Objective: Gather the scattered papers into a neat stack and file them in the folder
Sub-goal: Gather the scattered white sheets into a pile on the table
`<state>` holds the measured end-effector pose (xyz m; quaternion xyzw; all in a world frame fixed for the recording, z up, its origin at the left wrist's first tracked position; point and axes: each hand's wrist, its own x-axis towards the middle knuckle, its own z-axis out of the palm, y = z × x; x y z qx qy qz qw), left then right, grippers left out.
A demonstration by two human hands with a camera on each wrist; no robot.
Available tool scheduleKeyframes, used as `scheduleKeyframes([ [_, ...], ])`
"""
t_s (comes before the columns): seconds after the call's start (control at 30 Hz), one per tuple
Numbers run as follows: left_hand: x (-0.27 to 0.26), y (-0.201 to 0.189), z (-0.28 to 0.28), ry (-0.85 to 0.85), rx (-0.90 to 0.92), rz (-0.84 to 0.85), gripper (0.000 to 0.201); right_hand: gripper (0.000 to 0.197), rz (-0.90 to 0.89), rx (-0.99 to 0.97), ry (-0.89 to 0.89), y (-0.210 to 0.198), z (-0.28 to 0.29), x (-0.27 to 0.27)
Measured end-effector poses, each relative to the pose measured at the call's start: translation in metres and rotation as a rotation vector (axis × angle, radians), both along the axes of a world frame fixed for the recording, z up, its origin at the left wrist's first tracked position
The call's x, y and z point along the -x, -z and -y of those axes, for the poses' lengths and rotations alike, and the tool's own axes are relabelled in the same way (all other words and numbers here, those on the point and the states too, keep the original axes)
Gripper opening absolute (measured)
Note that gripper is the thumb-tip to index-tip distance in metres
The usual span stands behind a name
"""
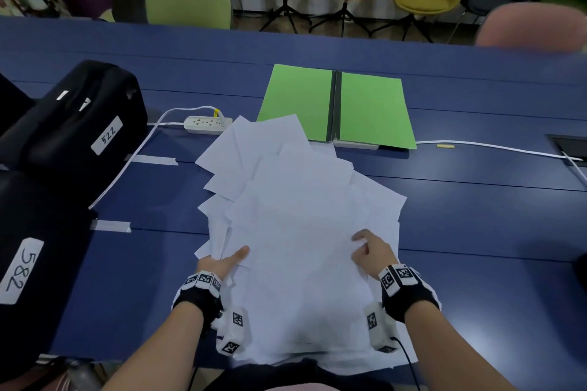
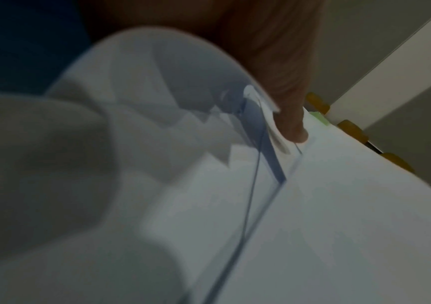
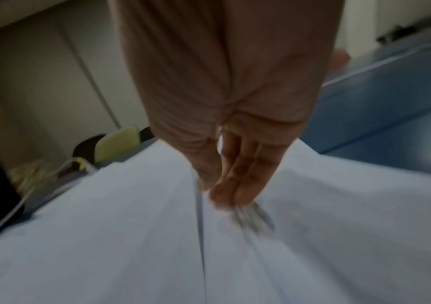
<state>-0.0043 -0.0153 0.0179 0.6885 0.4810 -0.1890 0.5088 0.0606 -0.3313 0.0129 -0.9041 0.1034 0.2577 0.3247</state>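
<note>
A loose fan of white papers point(image 1: 295, 216) lies overlapped on the blue table point(image 1: 476, 216), reaching from the near edge to the folder. The green folder point(image 1: 371, 105) lies open and flat behind the heap, its left leaf partly covered by sheets. My left hand point(image 1: 228, 259) grips the heap's left side, thumb point(image 2: 292, 127) on top and fingers hidden beneath lifted, curling sheets point(image 2: 183, 82). My right hand point(image 1: 362, 243) pinches the papers point(image 3: 313, 226) at the right side, where thumb and fingertips point(image 3: 230, 193) bunch a small crease.
A white power strip point(image 1: 206, 124) with its cable lies left of the folder. Two black cases, labelled 522 point(image 1: 79, 124) and 582 point(image 1: 28, 263), fill the table's left. Another white cable point(image 1: 492, 146) runs right to a table hatch point(image 1: 568, 146). Chairs line the far side.
</note>
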Motion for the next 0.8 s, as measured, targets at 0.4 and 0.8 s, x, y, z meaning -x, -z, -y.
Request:
scheduleKeyframes([
  [0.4, 0.002, 0.005, -0.002, 0.11, -0.04, -0.033, 0.037, 0.032, -0.099, 0.126, 0.258, 0.016, 0.033, 0.013],
  [0.8, 0.003, 0.014, 0.002, 0.044, -0.104, 0.019, 0.029, 0.062, -0.108, -0.12, 0.51, 0.012, 0.028, 0.017],
])
